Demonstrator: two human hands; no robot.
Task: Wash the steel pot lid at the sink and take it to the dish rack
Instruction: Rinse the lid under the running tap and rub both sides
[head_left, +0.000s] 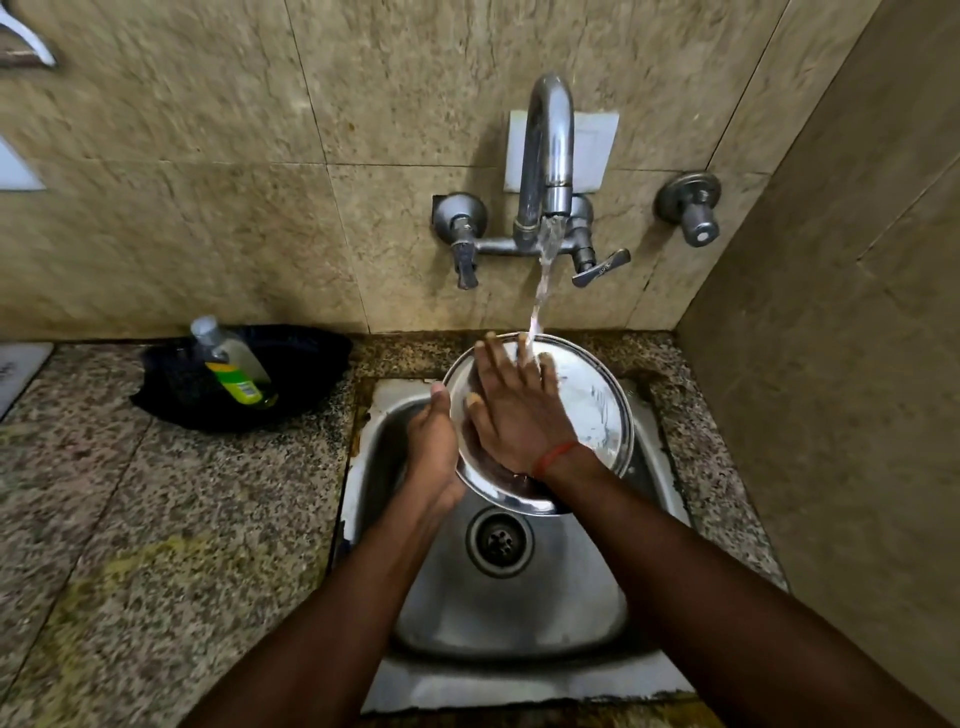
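Holding the steel pot lid (592, 410) tilted over the sink (519, 613), the left hand (434, 447) grips its left rim. The thumb (439, 395) lies against the edge, and the other fingers are hidden behind the lid. The right hand (514, 410) lies flat on the lid's face, its fingers (491, 358) straight and spread, released and clasping nothing. A stream of water (543, 280) from the tap (545, 156) strikes the lid right at the tips of the right fingers, near the lid's upper edge. A red thread (553, 457) circles the right wrist, below those fingers and in front of the lid's lower part. The drain (500, 540) sits in the sink bottom, under the lid's lower rim and nearer the person than either hand's fingers. Well to the left of the left fingers, on the speckled worktop (156, 519), a black dish (301, 364) holds a leaning clear bottle (231, 364) with a green-and-yellow label. Beyond the fingers, on the tiled wall (208, 182), a round valve (691, 208) sits off to the right of the tap.
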